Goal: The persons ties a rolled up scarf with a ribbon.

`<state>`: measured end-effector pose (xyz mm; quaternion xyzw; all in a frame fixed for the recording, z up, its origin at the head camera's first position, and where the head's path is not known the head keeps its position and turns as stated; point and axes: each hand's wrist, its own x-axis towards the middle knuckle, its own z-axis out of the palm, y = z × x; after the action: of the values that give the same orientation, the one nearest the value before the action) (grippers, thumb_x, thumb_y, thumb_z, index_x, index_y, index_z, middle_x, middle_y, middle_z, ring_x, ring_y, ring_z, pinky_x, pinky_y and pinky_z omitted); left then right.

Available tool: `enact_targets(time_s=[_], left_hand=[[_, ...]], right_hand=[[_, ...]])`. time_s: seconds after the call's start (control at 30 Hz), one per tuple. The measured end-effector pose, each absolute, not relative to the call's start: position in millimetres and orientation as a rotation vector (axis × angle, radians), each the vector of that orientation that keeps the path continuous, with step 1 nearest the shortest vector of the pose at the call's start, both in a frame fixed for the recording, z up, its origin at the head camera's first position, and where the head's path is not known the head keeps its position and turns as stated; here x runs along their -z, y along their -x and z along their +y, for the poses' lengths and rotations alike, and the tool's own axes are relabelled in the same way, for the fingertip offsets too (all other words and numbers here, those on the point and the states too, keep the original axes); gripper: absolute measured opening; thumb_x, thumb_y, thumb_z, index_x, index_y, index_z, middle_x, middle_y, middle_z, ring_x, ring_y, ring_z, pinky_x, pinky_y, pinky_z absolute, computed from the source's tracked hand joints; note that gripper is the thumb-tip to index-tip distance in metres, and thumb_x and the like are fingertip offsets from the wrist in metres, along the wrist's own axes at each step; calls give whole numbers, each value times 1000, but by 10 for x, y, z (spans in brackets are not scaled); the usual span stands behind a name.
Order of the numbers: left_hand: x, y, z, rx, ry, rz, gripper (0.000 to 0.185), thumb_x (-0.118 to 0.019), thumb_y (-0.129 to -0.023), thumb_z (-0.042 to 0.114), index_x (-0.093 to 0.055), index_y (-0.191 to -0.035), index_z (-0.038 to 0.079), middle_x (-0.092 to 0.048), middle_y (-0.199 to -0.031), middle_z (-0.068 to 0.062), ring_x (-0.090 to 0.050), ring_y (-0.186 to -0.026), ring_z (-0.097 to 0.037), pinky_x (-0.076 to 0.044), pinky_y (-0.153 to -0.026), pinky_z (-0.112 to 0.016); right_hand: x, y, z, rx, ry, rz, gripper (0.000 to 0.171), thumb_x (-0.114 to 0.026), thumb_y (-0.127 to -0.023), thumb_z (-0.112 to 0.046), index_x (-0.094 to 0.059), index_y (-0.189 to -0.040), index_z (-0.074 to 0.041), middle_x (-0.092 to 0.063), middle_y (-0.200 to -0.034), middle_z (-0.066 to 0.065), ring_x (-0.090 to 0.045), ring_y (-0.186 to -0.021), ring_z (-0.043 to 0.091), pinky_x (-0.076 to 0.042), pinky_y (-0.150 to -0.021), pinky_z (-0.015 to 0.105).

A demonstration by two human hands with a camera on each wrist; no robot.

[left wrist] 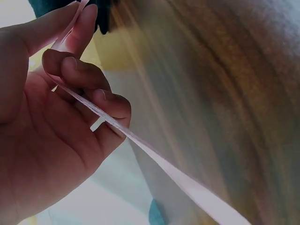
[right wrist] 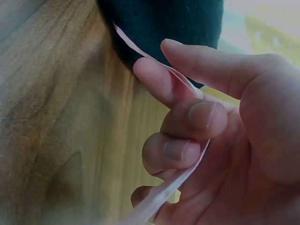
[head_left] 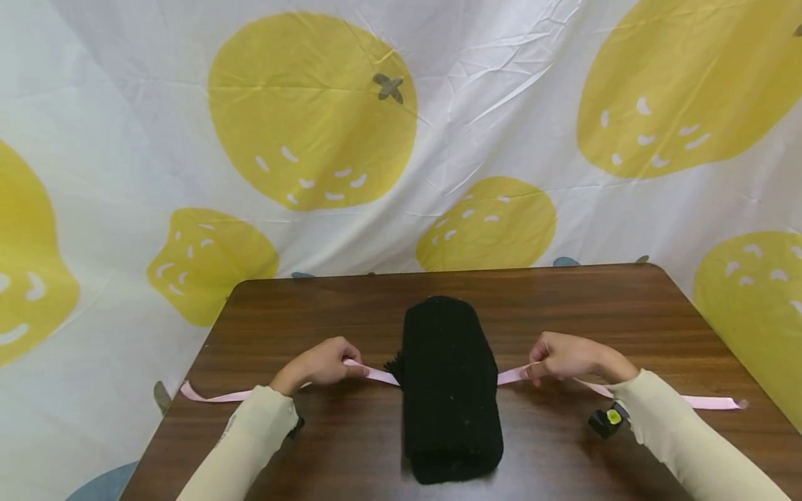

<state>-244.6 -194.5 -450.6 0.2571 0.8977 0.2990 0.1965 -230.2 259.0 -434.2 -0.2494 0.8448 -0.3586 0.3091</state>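
Observation:
A folded black scarf [head_left: 450,390] with a fringe at its left side lies lengthwise on the table. From beneath it a pink ribbon [head_left: 383,376] comes out on both sides. My left hand [head_left: 326,361] pinches the ribbon left of the scarf; in the left wrist view, the ribbon [left wrist: 168,168] passes between thumb and index finger and across the curled fingers. To the right of the scarf, my right hand [head_left: 571,355] holds the other length. In the right wrist view, that ribbon [right wrist: 133,47] leads from the scarf [right wrist: 164,28] through the curled fingers.
The brown wooden table [head_left: 338,306] has rounded far corners. Behind it hangs a white cloth [head_left: 351,243] printed with yellow fruit. The ribbon's loose ends trail outward past both wrists, and a small black device [head_left: 606,421] sits at the right wrist.

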Motion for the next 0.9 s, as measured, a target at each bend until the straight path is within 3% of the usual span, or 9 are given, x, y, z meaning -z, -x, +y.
enact_targets(time_s=[0.27, 0.5, 0.73, 0.9], left_hand=[[4432, 2459, -1977, -824, -728, 2505, 23, -68, -93, 26, -73, -78, 10, -53, -65, 10, -44, -62, -8, -36, -55, -25], [4387, 2460, -1987, -830, -740, 2495, 22, -67, -95, 25, -74, -80, 11, -54, -67, 7, -43, -60, -8, -36, -54, -24], [4324, 2464, -1994, -846, -747, 2497, 23, -67, -94, 23, -74, -81, 6, -53, -66, 7, -42, -59, -8, -34, -53, -23], [4272, 2466, -2007, -841, -764, 2512, 23, -67, -94, 23, -74, -80, 5, -49, -62, 9, -41, -59, -8, -33, -53, -23]], right_hand=[[4264, 2292, 2612, 962, 711, 2197, 32, -63, -96, -18, -67, -75, 6, -47, -58, -5, -37, -48, 3, -28, -46, 19], [4223, 2299, 2644, 968, 707, 2212, 28, -62, -97, -19, -71, -79, 1, -48, -59, -5, -36, -47, 4, -29, -46, 19], [4176, 2296, 2657, 998, 727, 2177, 31, -62, -97, -19, -68, -77, 5, -58, -66, 3, -37, -49, 3, -30, -48, 19], [4138, 2302, 2663, 982, 730, 2152, 37, -63, -97, -21, -64, -73, 9, -61, -66, 0, -37, -48, 3, -28, -46, 19]])
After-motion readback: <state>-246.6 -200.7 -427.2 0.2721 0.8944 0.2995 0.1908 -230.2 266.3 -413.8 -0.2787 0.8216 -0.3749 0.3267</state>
